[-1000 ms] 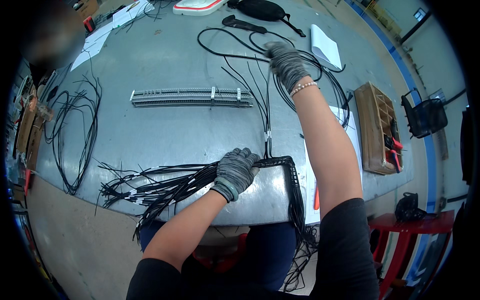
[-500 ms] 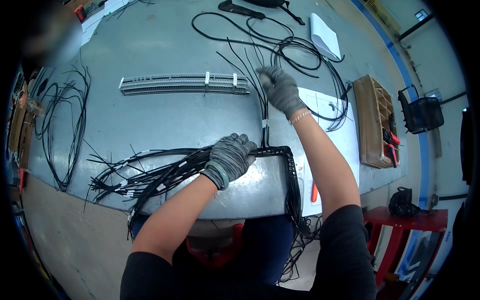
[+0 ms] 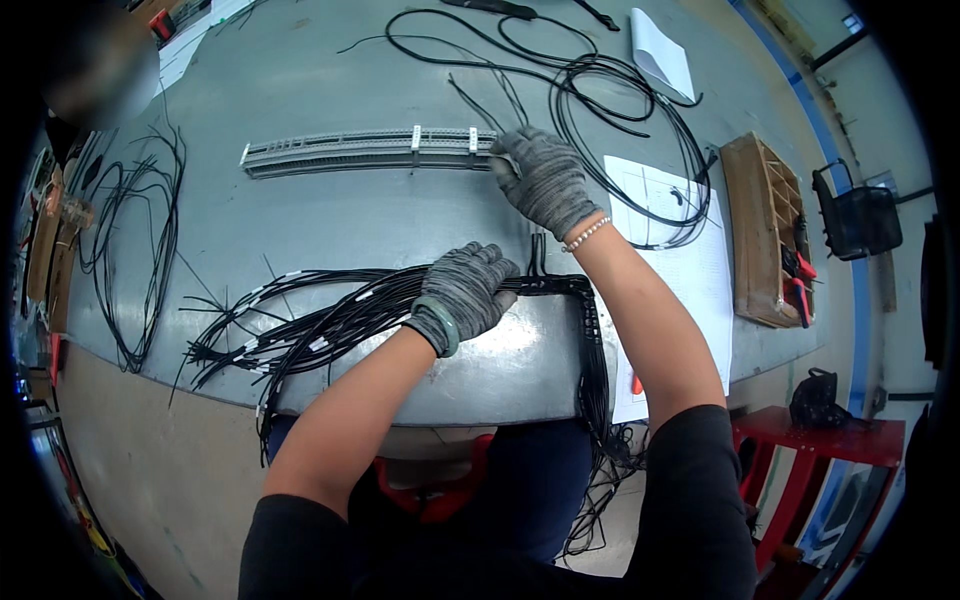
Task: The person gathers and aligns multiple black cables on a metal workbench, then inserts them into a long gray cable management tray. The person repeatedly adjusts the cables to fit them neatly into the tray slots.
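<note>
My left hand, in a grey knit glove, is closed over the black wire bundle near the table's front edge. Loose ends with white markers fan out to the left; at the right the bundle turns a corner and runs down over the edge. A thin branch of black wires rises from it. Gloved too, my right hand is closed around this branch, and the wire tips stick out beyond its fingers. Just left of that hand lies a grey terminal block rail with white end pieces.
Coiled black cable lies at the far side, with printed sheets on the right. A wooden compartment box holds red-handled tools. More loose wires lie at the left. A red stand is beyond the table's right edge.
My right hand has moved left and slightly down and closed on the branch wires, whose tips have shifted. The left hand stays on the bundle. The whole view has shifted slightly.
</note>
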Demonstrator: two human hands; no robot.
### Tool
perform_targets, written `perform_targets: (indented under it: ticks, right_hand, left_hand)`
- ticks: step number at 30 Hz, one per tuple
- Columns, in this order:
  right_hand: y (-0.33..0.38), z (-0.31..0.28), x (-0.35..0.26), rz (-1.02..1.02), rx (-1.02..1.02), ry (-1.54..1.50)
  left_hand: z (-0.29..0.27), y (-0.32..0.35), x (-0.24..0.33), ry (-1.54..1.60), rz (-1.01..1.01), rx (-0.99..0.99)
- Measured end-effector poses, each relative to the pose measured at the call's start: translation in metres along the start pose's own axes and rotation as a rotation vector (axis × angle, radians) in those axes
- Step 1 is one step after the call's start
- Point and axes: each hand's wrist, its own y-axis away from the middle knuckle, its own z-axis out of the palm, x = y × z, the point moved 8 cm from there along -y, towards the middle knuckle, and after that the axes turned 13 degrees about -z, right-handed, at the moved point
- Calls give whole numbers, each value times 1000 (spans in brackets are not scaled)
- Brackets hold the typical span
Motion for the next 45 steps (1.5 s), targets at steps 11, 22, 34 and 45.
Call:
perform_targets:
  ticks: [11, 22, 34, 45]
  right_hand:
    - [-97, 64, -51, 46, -294, 37]
    - [-20, -94, -87, -237, 162, -386]
    - [184, -2, -89, -136, -49, -348]
    - [181, 37, -86, -186, -108, -138]
  left_hand:
    - [5, 0, 0, -39, 36, 7]
    - [13, 6, -3, -123, 169, -39]
    - [-37, 48, -77, -399, -83, -218]
    - [-69, 73, -119, -281, 220, -145]
